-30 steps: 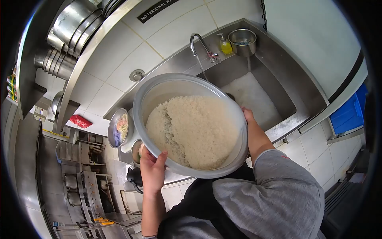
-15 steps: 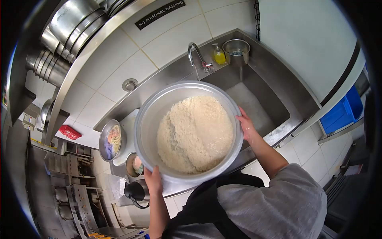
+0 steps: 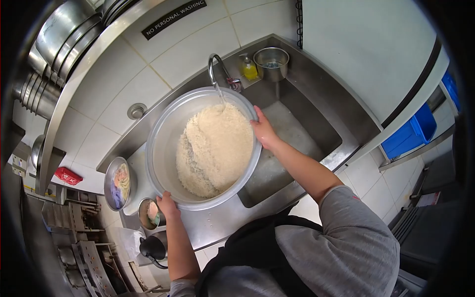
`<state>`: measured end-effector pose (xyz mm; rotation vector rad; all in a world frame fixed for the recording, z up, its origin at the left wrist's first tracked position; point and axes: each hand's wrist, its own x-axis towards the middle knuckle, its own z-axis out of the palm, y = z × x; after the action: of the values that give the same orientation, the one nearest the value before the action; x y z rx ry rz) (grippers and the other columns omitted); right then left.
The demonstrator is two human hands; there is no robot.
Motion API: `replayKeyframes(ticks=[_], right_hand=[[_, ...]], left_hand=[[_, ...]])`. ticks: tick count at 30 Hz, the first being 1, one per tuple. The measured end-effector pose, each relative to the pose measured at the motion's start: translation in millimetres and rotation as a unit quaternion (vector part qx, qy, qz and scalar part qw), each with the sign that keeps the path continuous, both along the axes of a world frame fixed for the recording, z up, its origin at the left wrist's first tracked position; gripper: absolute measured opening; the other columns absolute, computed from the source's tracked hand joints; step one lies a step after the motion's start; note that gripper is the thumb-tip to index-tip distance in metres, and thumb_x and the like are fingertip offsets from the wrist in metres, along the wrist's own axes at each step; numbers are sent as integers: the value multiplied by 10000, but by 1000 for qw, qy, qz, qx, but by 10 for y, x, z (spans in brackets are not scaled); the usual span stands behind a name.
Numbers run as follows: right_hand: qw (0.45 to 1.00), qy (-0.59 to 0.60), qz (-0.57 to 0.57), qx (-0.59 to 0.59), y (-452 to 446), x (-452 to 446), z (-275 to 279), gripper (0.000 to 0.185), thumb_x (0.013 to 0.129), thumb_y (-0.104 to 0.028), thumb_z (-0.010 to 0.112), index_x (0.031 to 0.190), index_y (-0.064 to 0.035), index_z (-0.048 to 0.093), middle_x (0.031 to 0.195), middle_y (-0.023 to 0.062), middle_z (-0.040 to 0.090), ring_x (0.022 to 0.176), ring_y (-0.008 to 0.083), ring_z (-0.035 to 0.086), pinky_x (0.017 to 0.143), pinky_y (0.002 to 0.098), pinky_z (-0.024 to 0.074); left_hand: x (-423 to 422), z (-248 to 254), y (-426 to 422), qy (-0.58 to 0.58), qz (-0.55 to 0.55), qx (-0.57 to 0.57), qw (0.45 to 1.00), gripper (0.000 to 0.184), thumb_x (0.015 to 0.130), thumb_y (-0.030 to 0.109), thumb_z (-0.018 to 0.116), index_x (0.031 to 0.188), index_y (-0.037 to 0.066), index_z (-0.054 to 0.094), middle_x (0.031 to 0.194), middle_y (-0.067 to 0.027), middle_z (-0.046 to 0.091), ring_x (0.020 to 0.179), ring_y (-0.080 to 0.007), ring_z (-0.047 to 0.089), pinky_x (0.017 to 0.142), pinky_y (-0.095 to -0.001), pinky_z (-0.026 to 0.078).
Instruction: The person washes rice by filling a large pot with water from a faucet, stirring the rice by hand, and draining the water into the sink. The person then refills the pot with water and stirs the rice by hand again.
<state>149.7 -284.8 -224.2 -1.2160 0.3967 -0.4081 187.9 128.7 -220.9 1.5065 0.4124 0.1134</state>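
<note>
A large round metal pot is held between my two hands at the sink's left side. White rice lies heaped in it, mostly toward the pot's right side. My left hand grips the rim at the near left, with the fingers partly hidden. At the right rim, my right hand is closed with the thumb over the edge. The curved faucet reaches over the pot's far edge, and a stream of water runs down onto the rice.
The sink basin lies to the right, with a soap bottle and a small steel pot behind it. On the left stand a steel bowl of coloured items, a smaller container and a black-lidded jug. Stacked pans fill the shelf.
The pot, with both my hands on it, has moved away from my body toward the faucet. Its far edge is now under the spout. The view has shifted somewhat right.
</note>
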Motion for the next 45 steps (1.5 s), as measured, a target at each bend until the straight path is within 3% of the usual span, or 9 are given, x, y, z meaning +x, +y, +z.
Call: replayKeyframes(ticks=[5, 6, 9, 13, 15, 21, 27, 31, 45], right_hand=[[990, 52, 20, -126, 50, 314, 69, 630, 927, -52, 459, 1504, -41, 208, 1431, 235, 419, 1289, 324, 457, 1068, 363, 359], [983, 61, 19, -172, 43, 367, 127, 623, 916, -68, 479, 1490, -33, 239, 1408, 254, 438, 1275, 346, 470, 1061, 375, 371], [952, 63, 12, -299, -46, 777, 44, 610, 890, -106, 528, 1453, -13, 313, 1343, 276, 492, 1234, 382, 501, 1036, 395, 401], [880, 81, 16, -467, -241, 1247, 103, 537, 849, -167, 608, 1348, -16, 475, 1241, 244, 580, 1172, 384, 542, 975, 421, 453], [850, 71, -4, -522, -361, 1502, 83, 480, 840, -196, 633, 1290, -54, 541, 1206, 215, 605, 1127, 362, 574, 948, 418, 472], [773, 53, -31, -632, -429, 1813, 201, 305, 851, -231, 632, 1146, -158, 650, 1139, 157, 635, 1045, 324, 610, 886, 408, 506], [787, 8, -11, -617, -473, 1705, -105, 330, 853, -174, 576, 1171, -184, 665, 1344, 120, 521, 1105, 320, 578, 943, 395, 478], [779, 175, 37, -601, -20, 1004, 184, 385, 825, -144, 572, 1200, -101, 647, 1559, 86, 261, 1234, 358, 502, 1024, 388, 426], [814, 170, -64, -552, 300, 792, 178, 278, 810, -23, 510, 953, -92, 738, 1503, 75, 385, 1269, 273, 490, 1024, 338, 417]], left_hand=[[24, -138, 42, -16, 96, 80, 992, 404, 789, 49, 565, 1167, -46, 460, 1125, -170, 564, 1022, -281, 572, 891, -394, 448], [70, -245, 111, -31, 100, 230, 967, 429, 790, 54, 571, 1188, -53, 451, 1143, -204, 548, 1051, -316, 557, 920, -407, 432], [-125, 43, -199, -230, 164, 582, 762, 465, 788, 76, 616, 1205, -64, 462, 1200, -283, 496, 1125, -401, 496, 986, -460, 376], [-246, 366, -520, -252, -177, 539, 784, 361, 827, 302, 657, 1077, 46, 609, 1082, -145, 634, 1014, -348, 588, 932, -478, 406], [-325, 551, -617, -215, -358, 567, 710, 378, 819, 431, 648, 1042, 125, 644, 946, -74, 680, 923, -309, 635, 904, -438, 432], [-167, 763, -772, -144, -495, 601, 611, 361, 815, 459, 644, 1022, 164, 661, 902, -74, 692, 870, -288, 665, 773, -438, 514], [-73, 705, -874, -125, -523, 625, 566, 329, 862, 462, 582, 948, 161, 685, 904, -67, 684, 872, -295, 657, 733, -435, 523], [-42, 734, -993, -120, -522, 626, 567, 356, 877, 492, 564, 952, 169, 694, 897, -63, 689, 876, -283, 657, 727, -417, 523], [82, 821, -1022, -64, -554, 597, 576, 428, 831, 547, 584, 1055, 201, 700, 981, -56, 708, 939, -251, 665, 801, -393, 522]])
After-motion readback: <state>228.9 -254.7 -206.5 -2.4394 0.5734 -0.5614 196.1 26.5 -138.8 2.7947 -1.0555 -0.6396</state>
